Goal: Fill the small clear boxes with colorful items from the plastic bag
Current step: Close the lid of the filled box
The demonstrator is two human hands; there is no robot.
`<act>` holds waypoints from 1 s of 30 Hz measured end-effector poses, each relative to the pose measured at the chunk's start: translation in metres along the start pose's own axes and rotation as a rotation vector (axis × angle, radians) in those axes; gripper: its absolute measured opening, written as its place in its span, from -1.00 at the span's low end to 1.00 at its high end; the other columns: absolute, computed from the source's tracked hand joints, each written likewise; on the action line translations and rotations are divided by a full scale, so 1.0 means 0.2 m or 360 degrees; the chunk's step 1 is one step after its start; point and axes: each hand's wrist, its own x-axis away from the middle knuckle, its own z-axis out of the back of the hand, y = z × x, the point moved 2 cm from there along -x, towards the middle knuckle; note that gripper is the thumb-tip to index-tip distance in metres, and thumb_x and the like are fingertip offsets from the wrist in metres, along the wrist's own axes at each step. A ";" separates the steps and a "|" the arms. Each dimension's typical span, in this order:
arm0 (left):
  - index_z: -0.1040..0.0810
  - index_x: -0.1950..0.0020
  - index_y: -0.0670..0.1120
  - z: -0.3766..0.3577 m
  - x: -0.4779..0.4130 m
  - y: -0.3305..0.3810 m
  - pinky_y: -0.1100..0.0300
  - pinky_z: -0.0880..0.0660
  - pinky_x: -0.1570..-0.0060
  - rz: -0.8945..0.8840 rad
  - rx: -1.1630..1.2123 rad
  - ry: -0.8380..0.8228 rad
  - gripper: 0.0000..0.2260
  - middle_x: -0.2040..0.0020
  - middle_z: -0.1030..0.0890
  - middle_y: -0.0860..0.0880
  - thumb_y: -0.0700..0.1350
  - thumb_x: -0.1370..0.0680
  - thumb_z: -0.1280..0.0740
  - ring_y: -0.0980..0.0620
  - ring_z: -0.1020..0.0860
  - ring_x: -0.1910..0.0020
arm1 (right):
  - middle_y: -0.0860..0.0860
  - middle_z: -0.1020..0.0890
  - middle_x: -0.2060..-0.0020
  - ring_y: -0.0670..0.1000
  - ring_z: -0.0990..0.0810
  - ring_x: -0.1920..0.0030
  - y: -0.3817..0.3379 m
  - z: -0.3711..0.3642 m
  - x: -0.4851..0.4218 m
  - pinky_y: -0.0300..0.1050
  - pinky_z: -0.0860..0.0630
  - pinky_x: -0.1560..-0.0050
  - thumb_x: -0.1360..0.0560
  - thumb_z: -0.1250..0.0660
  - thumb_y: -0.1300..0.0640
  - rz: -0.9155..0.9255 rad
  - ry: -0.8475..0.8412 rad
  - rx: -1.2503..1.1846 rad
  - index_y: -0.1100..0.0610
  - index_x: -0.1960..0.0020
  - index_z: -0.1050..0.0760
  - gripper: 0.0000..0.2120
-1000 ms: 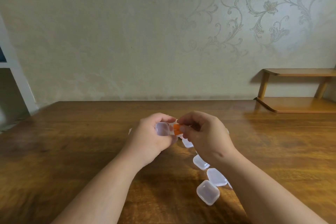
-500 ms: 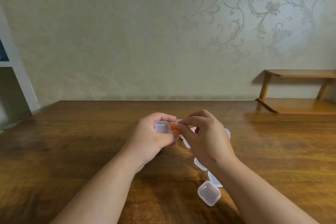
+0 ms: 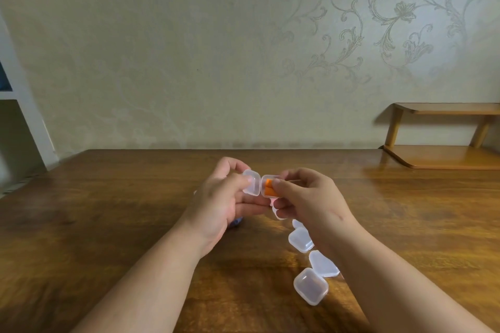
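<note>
1 box in work: small clear box [image 3: 259, 185], hinged, opened flat, held up over the desk [image 3: 108, 224] between both hands. Lid half to the left, base half to the right.
Contents: orange pieces [image 3: 267, 187] sit in the base half. Looks like two, can't be sure.
L hand: left hand [image 3: 227, 197] has fingers curled round the box from below/behind, thumb on the lid half.
R hand: right hand [image 3: 305, 197] has fingers curled, thumb tip on the orange pieces, index close behind. Pinching vs pressing them down, can't tell. Nothing else in it.
Spares: three spare boxes [image 3: 310, 289] in a row on the desk beside/under the right forearm. Lids shut, no colour inside, so prob. empty. At least one more is part-hidden under the right hand.
Bag: plastic bag not identifiable in view. A blue-ish bit [image 3: 236, 222] pokes out under the left hand; could be stock or bag, too little showing.
Done: this box approx. loaded w/ orange. No filled + shut box seen anywhere on the desk.
Left: snap this lid, then 3+ empties to fill. Est. early in task, well under half.
Next needs: fold lid over w/o tipping the base. Pieces must sit below the rim or the lid won't latch.
Text/brands: none readable. Boxes unmarked, no labels. Wallpaper [image 3: 392, 21] has a scroll/flower pattern only.
Bkgd: wooden shelf [image 3: 446, 157] at far right.
</note>
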 end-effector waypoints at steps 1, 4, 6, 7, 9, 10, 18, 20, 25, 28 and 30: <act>-0.41 -0.12 -0.15 -0.01 0.00 0.01 0.09 -0.59 0.22 -0.0005 0.0031 -0.0019 -0.91 0.04 -0.68 -0.28 -0.21 -0.63 -0.18 -0.16 -0.68 0.17 | 0.10 -0.68 0.31 -0.04 -0.60 0.40 0.00 0.00 0.00 -0.14 -0.62 0.31 -0.53 -0.40 0.21 -0.0016 0.0001 -0.0022 0.22 -0.01 -0.58 -0.90; -0.45 -0.11 -0.16 -0.02 0.01 0.02 0.10 -0.58 0.21 -0.0020 0.0024 -0.0065 -0.85 0.04 -0.68 -0.28 -0.24 -0.65 -0.10 -0.16 -0.68 0.16 | 0.09 -0.65 0.32 -0.09 -0.56 0.45 0.01 0.00 0.00 -0.25 -0.54 0.43 -0.52 -0.40 0.21 -0.0053 0.0002 -0.0059 0.23 -0.01 -0.58 -0.89; -0.48 -0.11 -0.13 -0.02 0.01 0.01 0.07 -0.58 0.17 -0.0004 0.0004 -0.0067 -0.84 0.02 -0.68 -0.28 -0.26 -0.66 -0.13 -0.18 -0.68 0.12 | 0.12 -0.65 0.28 -0.08 -0.55 0.43 0.01 0.00 0.00 -0.26 -0.49 0.45 -0.51 -0.41 0.22 -0.0090 -0.0004 -0.0118 0.22 -0.03 -0.58 -0.88; -0.50 -0.11 -0.11 -0.02 0.01 0.01 0.06 -0.58 0.14 0.0005 -0.0014 -0.0065 -0.84 0.01 -0.68 -0.26 -0.26 -0.65 -0.16 -0.18 -0.68 0.11 | 0.14 -0.65 0.26 -0.06 -0.55 0.42 0.01 0.00 0.00 -0.26 -0.47 0.46 -0.50 -0.41 0.23 -0.0108 -0.0015 -0.0165 0.22 -0.03 -0.57 -0.88; -0.55 -0.12 -0.07 -0.01 0.01 0.00 0.02 -0.60 0.08 0.0027 -0.0063 -0.0054 -0.82 -0.02 -0.68 -0.22 -0.29 -0.63 -0.23 -0.16 -0.68 0.09 | 0.16 -0.65 0.23 -0.02 -0.54 0.40 0.01 0.01 0.00 -0.22 -0.48 0.44 -0.50 -0.41 0.25 -0.0133 -0.0045 -0.0272 0.20 -0.05 -0.56 -0.86; -0.56 -0.13 -0.06 -0.01 0.01 -0.01 -0.02 -0.61 0.04 0.0039 -0.0094 -0.0048 -0.80 -0.02 -0.68 -0.20 -0.30 -0.62 -0.26 -0.16 -0.68 0.07 | 0.17 -0.65 0.22 0.00 -0.54 0.38 0.01 0.00 0.00 -0.19 -0.50 0.40 -0.51 -0.40 0.24 -0.0142 -0.0068 -0.0305 0.20 -0.05 -0.56 -0.87; -0.53 -0.19 0.06 -0.01 0.02 0.01 0.26 -0.59 0.22 -0.0043 -0.0352 0.0089 -0.75 -0.01 -0.71 0.02 -0.22 -0.58 -0.36 0.04 -0.71 0.10 | 0.06 -0.71 0.26 -0.04 -0.62 0.32 0.02 0.00 0.00 -0.12 -0.61 0.20 -0.53 -0.38 -0.02 -0.0076 -0.0079 -0.0077 0.12 -0.02 -0.64 -0.78; -0.53 -0.17 0.11 -0.01 0.02 0.02 0.29 -0.59 0.26 -0.0118 -0.0574 0.0224 -0.80 -0.01 -0.68 0.07 -0.14 -0.59 -0.35 0.08 -0.69 0.10 | 0.00 -0.71 0.27 -0.09 -0.64 0.35 0.01 0.03 -0.01 -0.15 -0.63 0.24 -0.51 -0.42 0.02 0.0020 0.0075 0.0117 0.06 -0.02 -0.63 -0.86; -0.58 -0.04 0.11 0.01 0.01 0.02 0.31 -0.58 0.27 -0.0360 -0.1024 0.0545 -0.88 0.05 -0.60 0.17 -0.12 -0.59 -0.34 0.17 -0.59 0.09 | -0.13 -0.68 0.22 -0.10 -0.64 0.19 -0.03 0.15 -0.06 -0.08 -0.61 0.11 -0.48 -0.45 0.03 0.0246 0.0392 0.0343 -0.09 0.13 -0.60 -0.95; -0.58 0.02 0.10 0.02 0.00 0.00 0.32 -0.51 0.27 -0.0373 -0.1238 0.0613 -0.87 0.05 -0.59 0.19 -0.14 -0.59 -0.34 0.19 -0.56 0.09 | -0.12 -0.67 0.19 -0.06 -0.64 0.14 -0.02 0.21 -0.10 0.02 -0.64 0.01 -0.46 -0.46 0.00 0.0273 0.0479 0.0355 -0.12 0.13 -0.56 -0.92; -0.59 0.03 0.09 0.03 -0.01 -0.01 0.35 -0.45 0.19 -0.0382 -0.1416 0.0632 -0.86 -0.01 -0.54 0.17 -0.17 -0.58 -0.34 0.17 -0.51 0.00 | -0.10 -0.67 0.15 -0.04 -0.64 0.11 0.00 0.22 -0.12 0.05 -0.64 0.00 -0.45 -0.48 -0.02 0.0248 0.0482 0.0435 -0.08 0.05 -0.57 -0.88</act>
